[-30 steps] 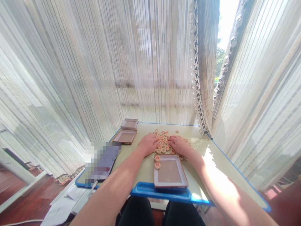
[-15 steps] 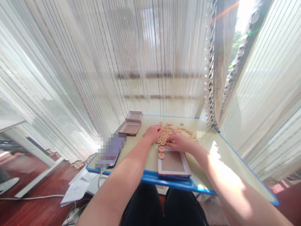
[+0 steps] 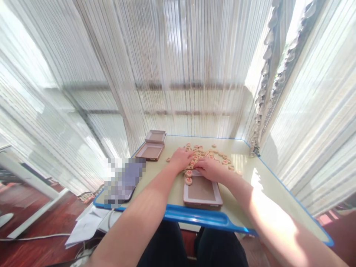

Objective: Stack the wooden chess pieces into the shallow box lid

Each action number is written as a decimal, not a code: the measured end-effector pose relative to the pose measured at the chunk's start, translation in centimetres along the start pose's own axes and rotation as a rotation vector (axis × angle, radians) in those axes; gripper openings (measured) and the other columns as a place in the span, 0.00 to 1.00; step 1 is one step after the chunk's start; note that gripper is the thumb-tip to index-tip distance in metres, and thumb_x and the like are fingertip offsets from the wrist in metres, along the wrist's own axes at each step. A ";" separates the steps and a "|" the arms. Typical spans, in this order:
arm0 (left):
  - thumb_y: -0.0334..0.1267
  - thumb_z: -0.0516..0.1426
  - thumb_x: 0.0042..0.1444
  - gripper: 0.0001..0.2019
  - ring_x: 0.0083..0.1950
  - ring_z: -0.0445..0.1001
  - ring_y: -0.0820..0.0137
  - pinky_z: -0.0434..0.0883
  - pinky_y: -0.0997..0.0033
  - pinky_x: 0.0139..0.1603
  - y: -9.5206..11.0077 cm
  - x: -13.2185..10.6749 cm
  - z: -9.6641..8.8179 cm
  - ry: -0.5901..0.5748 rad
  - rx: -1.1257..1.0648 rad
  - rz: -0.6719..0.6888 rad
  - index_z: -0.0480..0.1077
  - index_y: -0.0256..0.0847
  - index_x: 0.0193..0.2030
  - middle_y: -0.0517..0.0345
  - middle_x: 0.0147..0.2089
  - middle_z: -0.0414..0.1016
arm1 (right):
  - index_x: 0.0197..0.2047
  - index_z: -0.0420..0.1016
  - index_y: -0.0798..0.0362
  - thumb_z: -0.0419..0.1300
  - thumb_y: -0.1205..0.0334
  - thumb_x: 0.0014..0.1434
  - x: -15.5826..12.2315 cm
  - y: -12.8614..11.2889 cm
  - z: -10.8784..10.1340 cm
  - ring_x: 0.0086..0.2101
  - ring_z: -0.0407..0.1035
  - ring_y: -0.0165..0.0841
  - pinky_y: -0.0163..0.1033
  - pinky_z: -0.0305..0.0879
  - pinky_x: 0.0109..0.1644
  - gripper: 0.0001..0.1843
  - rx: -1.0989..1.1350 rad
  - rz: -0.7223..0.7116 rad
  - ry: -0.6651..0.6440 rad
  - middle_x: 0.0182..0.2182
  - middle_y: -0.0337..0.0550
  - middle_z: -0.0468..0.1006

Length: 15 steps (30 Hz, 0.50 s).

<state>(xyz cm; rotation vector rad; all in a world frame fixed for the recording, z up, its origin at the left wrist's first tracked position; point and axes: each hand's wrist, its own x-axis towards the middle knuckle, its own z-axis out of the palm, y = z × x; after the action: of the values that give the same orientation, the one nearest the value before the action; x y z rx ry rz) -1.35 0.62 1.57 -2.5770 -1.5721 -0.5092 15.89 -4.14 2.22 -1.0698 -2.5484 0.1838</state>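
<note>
Round wooden Chinese chess pieces (image 3: 224,162) with red characters lie in a loose heap on the pale table. My left hand (image 3: 182,158) rests at the heap's left side, its fingers stretched over the pieces. My right hand (image 3: 210,168) is at the near side of the heap, above the far edge of a shallow cardboard box (image 3: 204,187). Its fingers are drawn together, and anything between the fingertips is hidden. Two pieces, one of them a red-marked piece (image 3: 188,181), sit in line along that box's left edge.
Two more shallow boxes, a nearer box (image 3: 150,151) and a farther box (image 3: 155,136), stand at the table's back left. A blurred-out flat device (image 3: 125,183) lies at the left edge. The table has a blue rim (image 3: 194,216). Striped curtains (image 3: 189,74) hang behind.
My right hand has shifted slightly left, with its fingers drawn closer together. My left hand stays over the heap. The whole view has moved a little.
</note>
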 end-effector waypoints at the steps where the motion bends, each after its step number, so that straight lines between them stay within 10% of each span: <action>1: 0.43 0.48 0.59 0.17 0.47 0.67 0.63 0.64 0.63 0.51 -0.1 0.1 0.1 -0.003 -0.004 0.006 0.72 0.46 0.49 0.52 0.44 0.73 | 0.40 0.77 0.48 0.52 0.68 0.56 -0.1 0.0 0.0 0.42 0.67 0.34 0.39 0.61 0.48 0.15 0.008 -0.001 -0.009 0.39 0.42 0.76; 9: 0.29 0.46 0.55 0.21 0.50 0.69 0.66 0.65 0.68 0.52 -0.7 0.3 -0.1 -0.020 -0.112 -0.104 0.69 0.47 0.53 0.56 0.50 0.73 | 0.42 0.77 0.46 0.52 0.68 0.54 -0.5 0.0 -1.3 0.40 0.69 0.32 0.36 0.62 0.46 0.17 0.107 0.058 -0.004 0.40 0.39 0.76; 15: 0.26 0.46 0.53 0.23 0.52 0.68 0.64 0.64 0.66 0.54 -0.5 0.3 -0.2 0.029 -0.114 -0.111 0.68 0.42 0.54 0.53 0.51 0.73 | 0.45 0.75 0.52 0.45 0.68 0.58 -0.3 3.5 -2.0 0.45 0.67 0.34 0.38 0.60 0.50 0.19 -0.044 0.436 0.236 0.45 0.46 0.75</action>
<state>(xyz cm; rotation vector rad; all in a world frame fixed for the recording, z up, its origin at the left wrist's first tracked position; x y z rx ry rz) -1.68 1.09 1.78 -2.5594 -1.7323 -0.6616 19.15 -1.96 3.06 -1.5542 -2.0952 0.1051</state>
